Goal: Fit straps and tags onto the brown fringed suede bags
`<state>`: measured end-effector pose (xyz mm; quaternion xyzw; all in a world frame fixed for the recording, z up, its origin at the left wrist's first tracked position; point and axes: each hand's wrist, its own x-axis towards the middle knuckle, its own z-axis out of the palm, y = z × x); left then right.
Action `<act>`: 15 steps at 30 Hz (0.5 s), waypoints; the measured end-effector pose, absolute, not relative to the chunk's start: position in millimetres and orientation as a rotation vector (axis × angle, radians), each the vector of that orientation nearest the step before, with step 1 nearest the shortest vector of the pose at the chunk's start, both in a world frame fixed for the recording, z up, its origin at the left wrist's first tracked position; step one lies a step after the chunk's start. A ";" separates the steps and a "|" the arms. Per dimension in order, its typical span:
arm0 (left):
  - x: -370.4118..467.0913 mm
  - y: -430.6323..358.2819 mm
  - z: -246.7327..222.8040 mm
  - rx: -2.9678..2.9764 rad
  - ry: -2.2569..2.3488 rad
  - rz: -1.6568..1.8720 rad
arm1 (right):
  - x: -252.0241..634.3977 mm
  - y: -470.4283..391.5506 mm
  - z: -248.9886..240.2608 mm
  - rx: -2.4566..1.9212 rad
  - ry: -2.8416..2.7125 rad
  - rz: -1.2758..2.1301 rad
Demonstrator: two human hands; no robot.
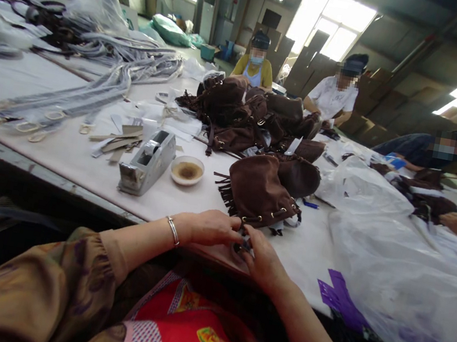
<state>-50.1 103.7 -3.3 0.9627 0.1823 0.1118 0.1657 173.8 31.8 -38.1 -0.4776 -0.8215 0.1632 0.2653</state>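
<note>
My left hand (216, 229), with a silver bangle at the wrist, reaches in from the left at the table's front edge. Facing it, my right hand (265, 258) has its fingertips close to the left ones. Both are closed around a small dark piece (245, 246), mostly covered by the fingers, whose kind I cannot make out. Just beyond them lies a brown drawstring bag (254, 187) with fringe and metal eyelets, its eyelet edge towards me. Whether the dark piece belongs to this bag is hidden.
Left of the bag stand a shallow dish (187, 171) and a grey tape dispenser (148, 163), with grey strips (121, 140) behind. Wrapped straps (107, 82) lie further left. Brown bags (256, 111) are heaped beyond. Plastic sheeting (406, 267) covers the right; co-workers (253, 69) are across the table.
</note>
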 end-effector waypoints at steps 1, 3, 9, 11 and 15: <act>-47.9 106.7 -2.4 2.717 0.531 0.290 | 172.9 31.6 -38.2 -1.270 -2.224 0.442; -43.1 112.7 -0.6 2.698 0.521 0.243 | 170.8 31.3 -37.4 -1.232 -2.239 0.451; -32.1 125.6 8.9 2.703 0.267 0.075 | 168.2 31.5 -34.5 -1.117 -2.306 0.421; -28.9 128.4 9.2 2.717 0.190 0.029 | 169.8 31.6 -36.7 -1.097 -2.308 0.402; -20.3 131.0 -0.1 2.815 0.308 0.084 | 173.7 31.7 -43.1 -1.102 -2.285 0.386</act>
